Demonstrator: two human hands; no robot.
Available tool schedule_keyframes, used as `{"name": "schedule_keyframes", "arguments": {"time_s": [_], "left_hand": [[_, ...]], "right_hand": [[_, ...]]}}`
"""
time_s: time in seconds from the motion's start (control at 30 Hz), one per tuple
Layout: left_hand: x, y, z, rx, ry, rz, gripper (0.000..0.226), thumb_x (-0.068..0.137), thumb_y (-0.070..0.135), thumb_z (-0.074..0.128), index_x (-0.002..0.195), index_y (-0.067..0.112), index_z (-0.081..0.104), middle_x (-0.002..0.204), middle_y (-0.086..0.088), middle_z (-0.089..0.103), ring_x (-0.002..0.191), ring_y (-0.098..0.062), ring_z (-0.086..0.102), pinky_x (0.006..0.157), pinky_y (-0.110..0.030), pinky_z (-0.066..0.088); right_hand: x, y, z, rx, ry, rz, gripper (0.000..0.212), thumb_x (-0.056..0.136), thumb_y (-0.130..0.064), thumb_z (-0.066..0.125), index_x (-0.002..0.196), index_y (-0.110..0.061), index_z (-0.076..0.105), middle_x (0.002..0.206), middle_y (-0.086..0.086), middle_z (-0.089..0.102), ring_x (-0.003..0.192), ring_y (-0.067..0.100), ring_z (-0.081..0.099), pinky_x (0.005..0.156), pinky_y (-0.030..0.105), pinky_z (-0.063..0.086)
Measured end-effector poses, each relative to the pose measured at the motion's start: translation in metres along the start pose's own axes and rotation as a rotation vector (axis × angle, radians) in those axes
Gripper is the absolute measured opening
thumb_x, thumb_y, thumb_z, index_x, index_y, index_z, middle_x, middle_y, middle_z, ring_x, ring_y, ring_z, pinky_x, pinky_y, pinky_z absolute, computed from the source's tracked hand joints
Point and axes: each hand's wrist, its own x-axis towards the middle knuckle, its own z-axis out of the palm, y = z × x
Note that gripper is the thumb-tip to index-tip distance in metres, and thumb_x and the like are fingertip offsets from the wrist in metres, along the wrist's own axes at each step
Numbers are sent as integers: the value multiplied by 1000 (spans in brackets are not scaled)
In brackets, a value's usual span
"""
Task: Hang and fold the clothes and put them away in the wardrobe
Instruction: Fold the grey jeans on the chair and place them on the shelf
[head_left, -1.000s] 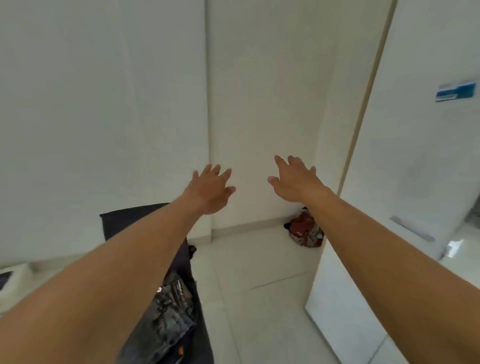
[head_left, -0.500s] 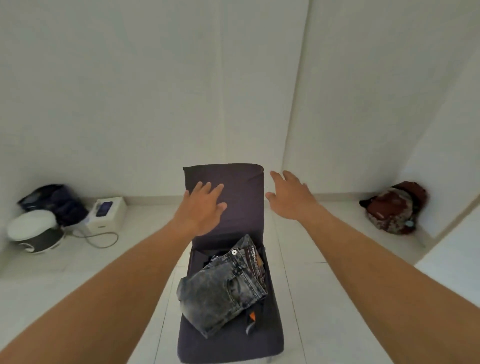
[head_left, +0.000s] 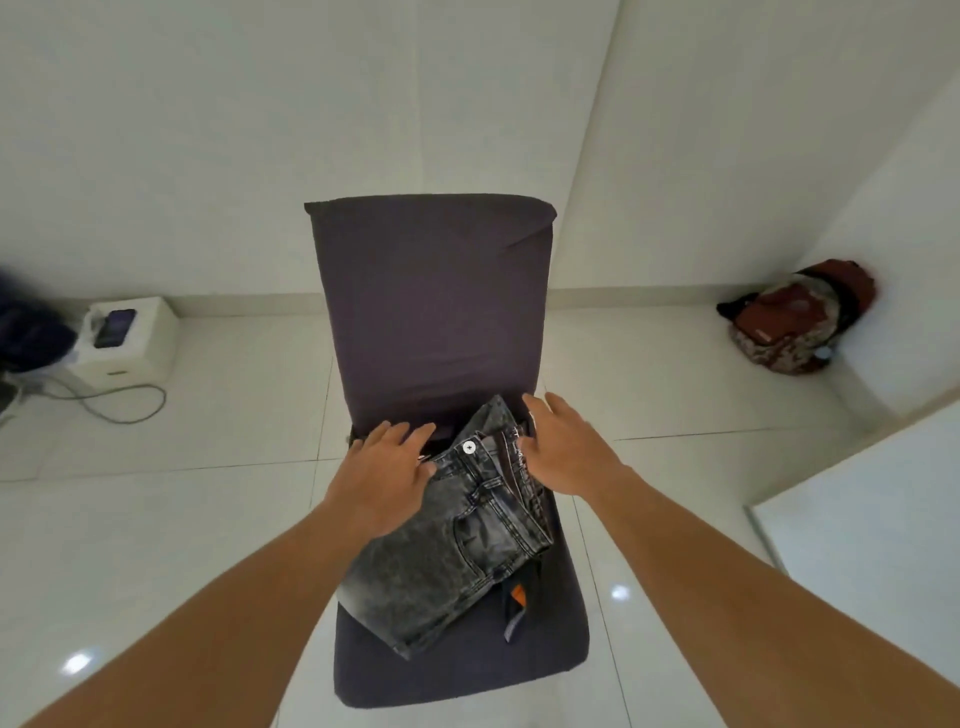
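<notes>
Folded grey acid-wash jeans (head_left: 457, 561) lie on the seat of a dark purple chair (head_left: 431, 301), waistband toward the chair back. A dark garment with an orange tag (head_left: 517, 597) pokes out beneath them. My left hand (head_left: 384, 473) hovers over the left end of the waistband, fingers spread. At the right end of the waistband is my right hand (head_left: 563, 452), fingers apart, touching or nearly touching the denim. Neither hand grips anything.
White tiled floor surrounds the chair. A white box (head_left: 130, 345) with a phone on top and a cable sits at the left wall. A red-brown bag (head_left: 795, 325) rests in the right corner. A white panel edge (head_left: 857, 545) stands at the right.
My view turned from the wall down to the chair. Both hands dropped from the air in front of the chair back to the jeans' waistband.
</notes>
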Motion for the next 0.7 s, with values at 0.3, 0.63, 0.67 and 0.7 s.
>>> {"name": "schedule_keyframes", "arguments": {"time_s": [0.3, 0.63, 0.67, 0.7], "left_hand": [[59, 37, 96, 33, -191, 144, 65, 106, 42, 32, 153, 49, -11, 127, -12, 45, 108, -36, 56, 81, -47, 53], [82, 66, 145, 164, -480, -120, 112, 74, 80, 60, 156, 38, -4, 159, -27, -26, 144, -59, -14, 106, -81, 9], [82, 69, 148, 164, -472, -137, 119, 69, 82, 62, 156, 37, -7, 157, -29, -29, 142, -60, -17, 105, -82, 6], [81, 71, 150, 172, -466, -151, 127, 65, 84, 64, 156, 35, -10, 155, -30, -32, 140, -62, -20, 104, -83, 3]], "right_hand": [[77, 53, 85, 116, -63, -27, 56, 101, -17, 49, 154, -15, 32, 150, 12, 41, 137, 33, 45, 111, 50, 42], [107, 68, 130, 475, -186, 131, 47, 103, -15, 45, 147, -25, 32, 129, 7, 62, 115, 25, 61, 100, 41, 47], [112, 67, 130, 532, -171, 159, 50, 103, -16, 47, 148, -25, 28, 130, 5, 62, 118, 25, 60, 103, 43, 46], [118, 67, 129, 565, -167, 172, 55, 102, -17, 50, 150, -26, 26, 130, 3, 62, 120, 25, 60, 105, 44, 44]]}}
